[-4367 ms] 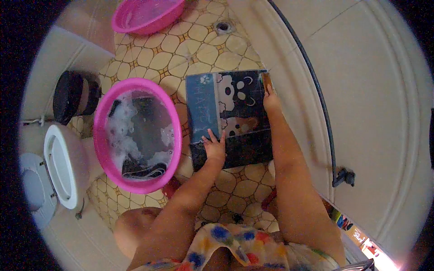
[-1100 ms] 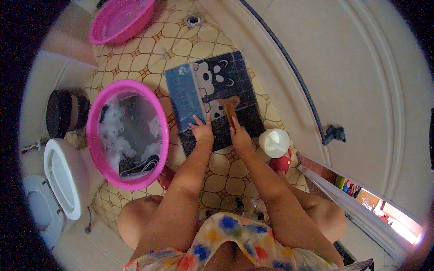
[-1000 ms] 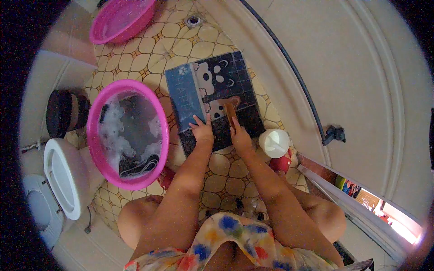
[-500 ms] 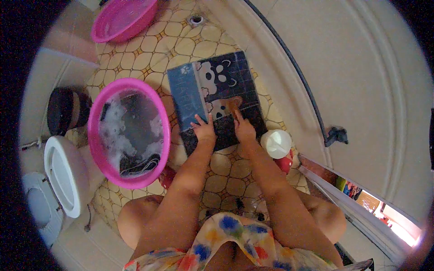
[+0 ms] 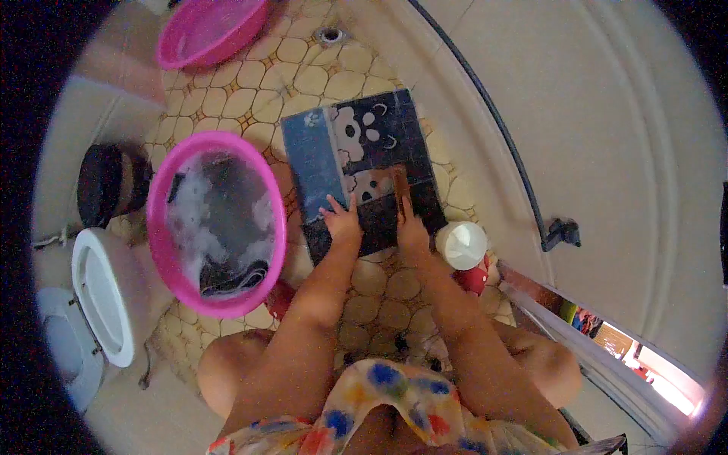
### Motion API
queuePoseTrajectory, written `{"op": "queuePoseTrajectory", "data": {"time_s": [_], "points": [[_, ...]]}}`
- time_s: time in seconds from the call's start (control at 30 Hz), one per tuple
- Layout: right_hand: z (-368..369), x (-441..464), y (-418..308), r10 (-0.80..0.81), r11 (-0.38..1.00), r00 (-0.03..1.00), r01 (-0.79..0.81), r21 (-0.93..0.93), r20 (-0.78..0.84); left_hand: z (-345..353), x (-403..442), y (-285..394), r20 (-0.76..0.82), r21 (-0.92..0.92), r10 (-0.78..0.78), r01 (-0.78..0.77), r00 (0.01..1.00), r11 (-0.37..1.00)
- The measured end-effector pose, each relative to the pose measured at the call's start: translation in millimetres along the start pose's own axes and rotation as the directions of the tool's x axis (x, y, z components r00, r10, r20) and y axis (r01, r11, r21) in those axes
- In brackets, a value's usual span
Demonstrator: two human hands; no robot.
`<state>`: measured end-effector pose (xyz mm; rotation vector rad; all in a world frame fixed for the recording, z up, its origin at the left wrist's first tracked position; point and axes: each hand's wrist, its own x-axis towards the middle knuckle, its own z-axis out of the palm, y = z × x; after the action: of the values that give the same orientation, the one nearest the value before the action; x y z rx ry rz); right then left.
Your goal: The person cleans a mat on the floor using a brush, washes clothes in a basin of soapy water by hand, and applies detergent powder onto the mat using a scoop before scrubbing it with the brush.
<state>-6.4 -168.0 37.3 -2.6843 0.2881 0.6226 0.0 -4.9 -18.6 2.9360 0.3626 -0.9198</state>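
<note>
A blue and black mat [image 5: 311, 167] with pale animal pictures lies flat on the tiled floor. My left hand [image 5: 343, 220] rests on its lower left part, fingers spread and holding nothing. In my right hand [image 5: 412, 231] is a brown brush [image 5: 401, 186], its long body lying over the mat's lower right part beside the brown animal picture. The brush's underside is hidden. Left of the mat stands a pink basin [image 5: 280, 235] with sudsy water and dark items soaking in it.
A white container [image 5: 462, 244] stands by the mat's lower right corner. Another pink basin [image 5: 214, 34] is at the upper left, near a floor drain [image 5: 330, 36]. A white toilet [image 5: 105, 296] is on the left; a dark hose [image 5: 493, 106] runs along the right wall.
Earlier my right hand was at the mat's upper right edge; it is now lower on the mat with the brush. Over the last second the brush has shifted slightly right. My left hand stays spread.
</note>
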Motion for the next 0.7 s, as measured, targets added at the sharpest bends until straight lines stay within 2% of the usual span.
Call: {"op": "queuePoseTrajectory", "data": {"time_s": [0.07,0.17,0.27,0.4,0.63,0.7], "points": [[-2.0,-2.4,2.6,0.045,0.999,0.999,-0.045,0.003,-0.018,9.5,2.0,-0.2,-0.043,0.042,-0.01,0.012,0.999,0.999],[-5.2,14.5,4.0,0.059,0.998,0.996,-0.059,0.006,-0.069,-27.8,-8.6,-2.5,0.121,0.016,0.034,-0.036,0.992,0.999],[-23.7,74.5,-4.4,0.042,0.999,0.996,-0.04,0.031,-0.075,-59.1,-28.0,3.4,0.165,-0.061,0.044,-0.034,0.985,0.998],[-35.8,119.6,-13.7,0.027,0.992,0.993,-0.013,0.122,-0.113,-36.7,-20.6,5.0,0.105,-0.061,0.014,-0.008,0.994,0.998],[-17.1,15.7,6.2,0.026,0.974,0.99,0.006,0.227,-0.137,-40.1,-21.0,8.2,0.15,-0.064,0.008,0.001,0.989,0.998],[-30.7,27.6,1.0,0.109,0.958,0.991,-0.083,0.275,-0.08,-40.8,-19.2,8.2,0.164,-0.066,-0.002,0.013,0.987,0.998]]}}
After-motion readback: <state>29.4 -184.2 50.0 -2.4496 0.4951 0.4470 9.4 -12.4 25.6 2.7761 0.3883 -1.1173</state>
